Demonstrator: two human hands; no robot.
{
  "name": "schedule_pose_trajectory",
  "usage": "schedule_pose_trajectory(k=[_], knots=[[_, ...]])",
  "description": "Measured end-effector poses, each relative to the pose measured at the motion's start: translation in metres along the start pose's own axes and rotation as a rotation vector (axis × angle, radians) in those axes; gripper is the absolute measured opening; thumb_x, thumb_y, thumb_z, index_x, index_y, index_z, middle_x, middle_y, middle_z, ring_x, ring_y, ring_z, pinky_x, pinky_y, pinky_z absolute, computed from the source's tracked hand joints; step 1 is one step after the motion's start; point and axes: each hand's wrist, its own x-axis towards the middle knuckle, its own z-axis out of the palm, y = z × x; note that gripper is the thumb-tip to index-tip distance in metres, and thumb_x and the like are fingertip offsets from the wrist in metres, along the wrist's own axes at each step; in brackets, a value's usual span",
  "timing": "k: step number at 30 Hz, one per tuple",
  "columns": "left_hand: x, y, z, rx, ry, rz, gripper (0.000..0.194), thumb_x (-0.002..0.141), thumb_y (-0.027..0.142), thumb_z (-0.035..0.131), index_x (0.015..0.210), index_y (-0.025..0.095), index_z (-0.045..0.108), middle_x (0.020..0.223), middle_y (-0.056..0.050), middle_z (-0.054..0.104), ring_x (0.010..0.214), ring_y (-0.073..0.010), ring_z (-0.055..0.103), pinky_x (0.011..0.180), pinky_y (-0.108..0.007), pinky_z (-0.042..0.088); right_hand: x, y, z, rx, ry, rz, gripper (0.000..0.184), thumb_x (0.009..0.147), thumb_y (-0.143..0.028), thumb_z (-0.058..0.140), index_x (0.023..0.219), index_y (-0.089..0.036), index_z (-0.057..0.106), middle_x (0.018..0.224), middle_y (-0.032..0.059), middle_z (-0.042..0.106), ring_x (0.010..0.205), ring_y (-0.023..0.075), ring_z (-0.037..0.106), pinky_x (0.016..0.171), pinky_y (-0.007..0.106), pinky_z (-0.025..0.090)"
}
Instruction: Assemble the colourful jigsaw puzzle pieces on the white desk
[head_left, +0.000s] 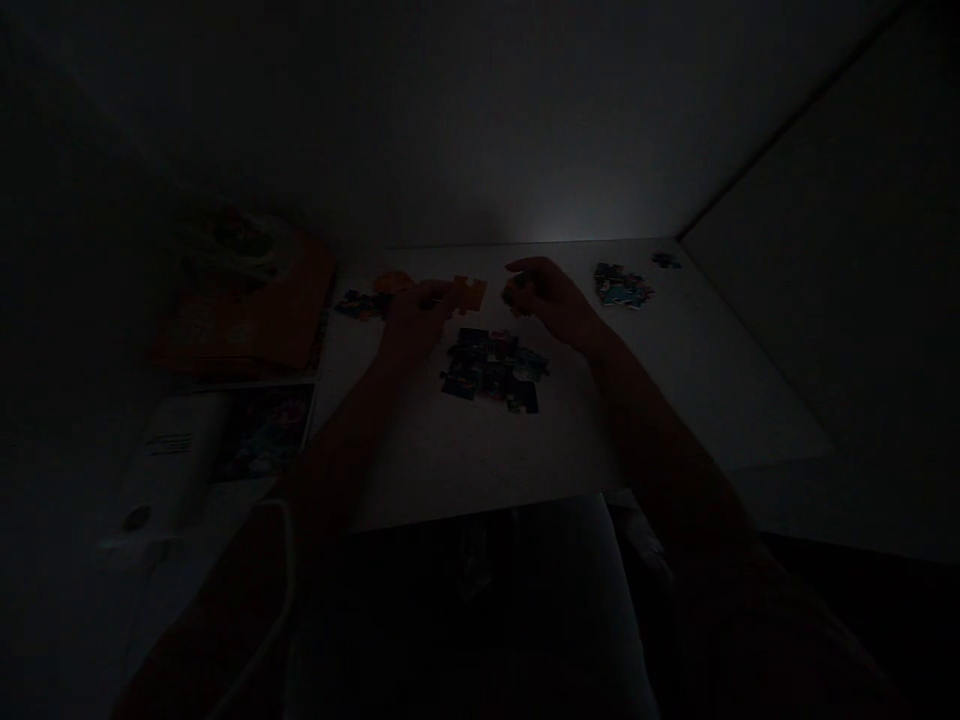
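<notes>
The scene is very dark. My left hand (414,318) is closed on an orange puzzle piece (466,293), held above the white table (480,460). My right hand (551,297) is curled in a pinch around a small dark puzzle piece (516,292), a little to the right of the orange one. Just below both hands, a cluster of joined dark blue puzzle pieces (495,370) lies flat on the table.
A teal group of pieces (622,286) and a small one (666,261) lie at the far right. More loose pieces (364,303) sit left of my left hand. An orange box (247,310) and a printed sheet (262,432) lie at the left. Walls enclose the table.
</notes>
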Motion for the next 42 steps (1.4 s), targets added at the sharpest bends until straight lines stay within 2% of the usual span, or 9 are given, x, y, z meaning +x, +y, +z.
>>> schedule_pose_trajectory(k=[4,9,14,18,21,24,27,37,42], knots=[[-0.003,0.008,-0.004,0.109,0.015,0.106,0.037,0.115,0.060,0.075,0.118,0.027,0.091,0.120,-0.009,0.086,0.110,-0.0259,0.080,0.097,-0.039,0.065,0.001,0.002,-0.010,0.023,0.100,-0.001,0.081,0.085,-0.096,0.093,0.135,-0.037,0.067,0.111,0.0032,0.077,0.092,0.0236,0.078,0.082,0.040,0.069],[-0.018,0.027,-0.010,0.345,-0.238,0.290,0.026,0.106,0.051,0.092,0.121,0.031,0.097,0.134,-0.010,0.083,0.129,-0.0304,0.077,0.124,-0.049,0.054,-0.001,-0.005,-0.011,0.035,0.171,0.011,0.074,0.085,-0.087,0.099,0.128,-0.035,0.069,0.108,0.0021,0.075,0.093,0.0236,0.079,0.082,0.040,0.069],[-0.025,0.034,-0.005,0.420,-0.195,0.198,0.027,0.112,0.050,0.085,0.124,0.028,0.093,0.119,-0.008,0.087,0.117,-0.0291,0.079,0.138,-0.060,0.038,-0.002,-0.017,0.001,0.097,0.089,0.014,0.069,0.085,-0.086,0.099,0.115,-0.034,0.064,0.106,0.0018,0.077,0.094,0.0241,0.079,0.086,0.042,0.069],[-0.019,0.028,0.001,0.264,-0.177,0.197,0.033,0.112,0.054,0.081,0.127,0.025,0.091,0.113,-0.008,0.089,0.102,-0.0268,0.081,0.115,-0.048,0.059,-0.003,-0.021,0.013,0.100,0.022,-0.020,0.068,0.087,-0.086,0.099,0.107,-0.033,0.063,0.103,0.0018,0.076,0.098,0.0243,0.078,0.092,0.043,0.069],[-0.015,0.022,0.004,0.148,-0.176,0.207,0.032,0.113,0.054,0.079,0.116,0.024,0.090,0.112,-0.009,0.090,0.105,-0.0270,0.083,0.101,-0.040,0.065,-0.003,-0.020,0.019,0.100,-0.006,-0.031,0.067,0.088,-0.087,0.098,0.107,-0.031,0.067,0.104,0.0024,0.076,0.100,0.0239,0.077,0.095,0.042,0.068],[-0.012,0.018,0.005,0.049,-0.140,0.180,0.028,0.111,0.050,0.081,0.110,0.023,0.088,0.112,-0.008,0.090,0.107,-0.0259,0.084,0.104,-0.039,0.066,-0.002,-0.016,0.019,0.066,0.032,-0.039,0.068,0.091,-0.092,0.092,0.110,-0.030,0.072,0.107,0.0041,0.078,0.102,0.0242,0.077,0.095,0.041,0.068],[-0.010,0.017,0.005,-0.068,-0.117,0.132,0.027,0.109,0.048,0.084,0.107,0.021,0.086,0.112,-0.009,0.090,0.106,-0.0249,0.085,0.102,-0.037,0.067,0.000,-0.010,0.014,0.040,0.059,-0.053,0.070,0.091,-0.095,0.090,0.105,-0.029,0.074,0.099,0.0029,0.077,0.090,0.0213,0.071,0.085,0.038,0.066],[-0.010,0.022,0.003,-0.086,-0.065,0.067,0.019,0.108,0.039,0.084,0.102,0.021,0.086,0.107,-0.008,0.089,0.103,-0.0227,0.083,0.100,-0.034,0.067,0.001,-0.004,0.010,0.071,0.061,0.018,0.055,0.090,-0.076,0.100,0.099,-0.027,0.076,0.091,0.0008,0.075,0.079,0.0166,0.064,0.072,0.032,0.060],[-0.005,0.017,0.002,-0.131,0.029,-0.079,0.015,0.111,0.033,0.077,0.105,0.020,0.083,0.100,-0.005,0.084,0.084,-0.0172,0.076,0.073,-0.025,0.061,0.000,-0.008,0.006,0.119,0.110,0.030,0.063,0.084,-0.083,0.104,0.097,-0.028,0.076,0.091,0.0006,0.078,0.075,0.0158,0.064,0.069,0.032,0.061]])
